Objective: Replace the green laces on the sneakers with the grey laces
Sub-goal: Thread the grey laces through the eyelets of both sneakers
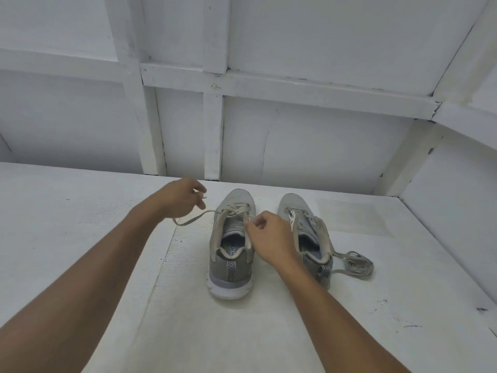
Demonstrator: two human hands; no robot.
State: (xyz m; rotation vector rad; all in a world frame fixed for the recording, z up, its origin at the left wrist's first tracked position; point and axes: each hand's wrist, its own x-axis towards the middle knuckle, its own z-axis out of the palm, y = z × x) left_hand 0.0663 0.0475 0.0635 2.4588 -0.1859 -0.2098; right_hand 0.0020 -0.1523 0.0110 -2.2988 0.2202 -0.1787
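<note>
On the white desk [80, 211], the left sneaker [231, 265] and right sneaker [309, 219] are sitting heels toward me. My left grip [183, 196] is pinching the lace [193, 219] end pulled out sideways, my right grip [271, 238] is pinching lace at the left sneaker's top eyelet, and a loose lace bundle [359, 265] is lying just beside the right sneaker.

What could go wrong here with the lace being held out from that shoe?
1. The left hand pinches the lace only near its tip, so it might slip free.
2. The lace hangs in a slack loop that could twist or snag.
3. The right hand only pinches the left sneaker at its collar, so a hard pull might drag the shoe toward the loose lace coil beside the right sneaker.
</note>
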